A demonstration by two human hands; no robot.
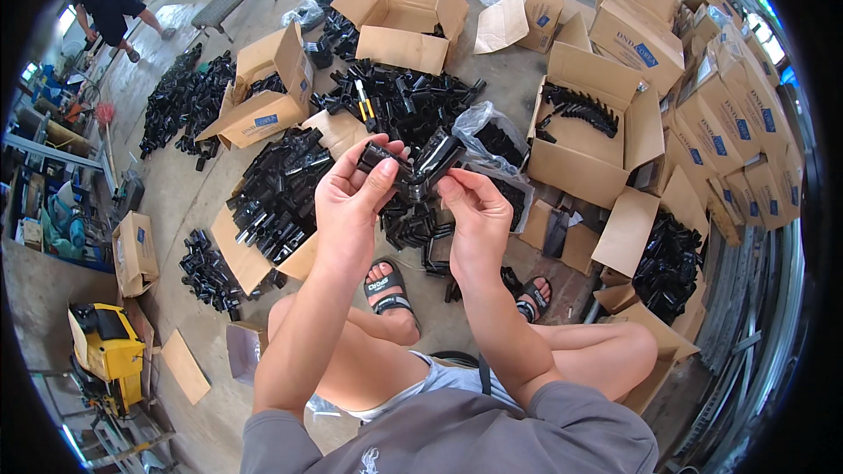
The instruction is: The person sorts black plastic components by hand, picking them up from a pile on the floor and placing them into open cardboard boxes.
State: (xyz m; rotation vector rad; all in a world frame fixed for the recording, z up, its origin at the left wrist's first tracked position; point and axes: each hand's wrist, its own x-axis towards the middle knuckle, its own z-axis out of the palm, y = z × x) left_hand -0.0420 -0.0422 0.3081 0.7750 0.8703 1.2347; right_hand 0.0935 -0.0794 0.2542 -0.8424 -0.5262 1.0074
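Up in front of me is a glossy black tubular fitting (pixel 428 165), bent in a V with two short arms. My left hand (pixel 349 202) is closed around its left arm, thumb on top. At the bend's right side, my right hand (pixel 479 215) pinches with thumb and fingertips against the fitting; whether a small piece is also between them is hidden. Behind and below the hands lies a heap of similar black fittings (pixel 413 96). Another pile (pixel 279 193) rests on flattened cardboard to the left.
Open cartons stand around: one with fittings in a row (pixel 571 162), one at left (pixel 263 118), one farther back (pixel 404 48). Closed cartons (pixel 720 114) are stacked at right beside long metal profiles (pixel 738 369). A yellow machine (pixel 114 355) sits at left. A person (pixel 107 0) walks far left.
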